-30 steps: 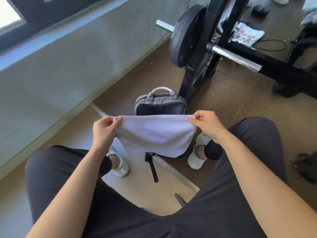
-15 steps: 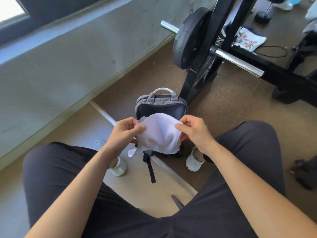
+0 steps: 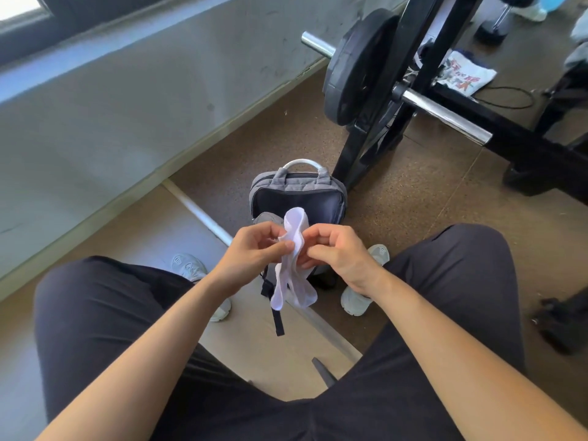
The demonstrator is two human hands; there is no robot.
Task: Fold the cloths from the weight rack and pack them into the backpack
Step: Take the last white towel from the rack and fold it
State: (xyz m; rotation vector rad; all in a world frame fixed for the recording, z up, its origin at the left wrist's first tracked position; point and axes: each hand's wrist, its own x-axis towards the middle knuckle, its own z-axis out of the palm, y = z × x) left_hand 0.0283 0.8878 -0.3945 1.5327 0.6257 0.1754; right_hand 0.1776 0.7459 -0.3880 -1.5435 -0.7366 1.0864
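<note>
**Clerk:** Item one, the grip?

**Checker:** Left hand point(image 3: 254, 253): fingers curled, thumb and forefinger pinched on the white cloth point(image 3: 291, 291) from the left. Right hand point(image 3: 340, 253): fingers curled, pinched on the same cloth from the right. The two hands were close together, with the cloth between them.

**Clerk:** Item two, the cloth's condition and place?

**Checker:** White and plain, bunched into a narrow upright band. A small loop rose above the fingers. The lower end hung loose in soft folds below the hands. It was held in the air between the person's knees, on the near side of the backpack point(image 3: 297, 186) and partly covering it.

**Clerk:** Backpack?

**Checker:** Grey, upright on the brown floor between two pale shoes, with a light handle on top and a dark panel facing near. I could not tell whether that panel was an open mouth. A black strap point(image 3: 276, 316) trailed from under it towards the near side.

**Clerk:** Rack?

**Checker:** The black weight rack point(image 3: 413, 58) stood just beyond the backpack, to the right. A black plate point(image 3: 359, 65) sat on a chrome bar point(image 3: 445, 116).

**Clerk:** Any lettering?

**Checker:** One entry: a printed cloth point(image 3: 466, 76) lay far right, behind the rack. It was white with red and dark marks, too blurred to read.
</note>
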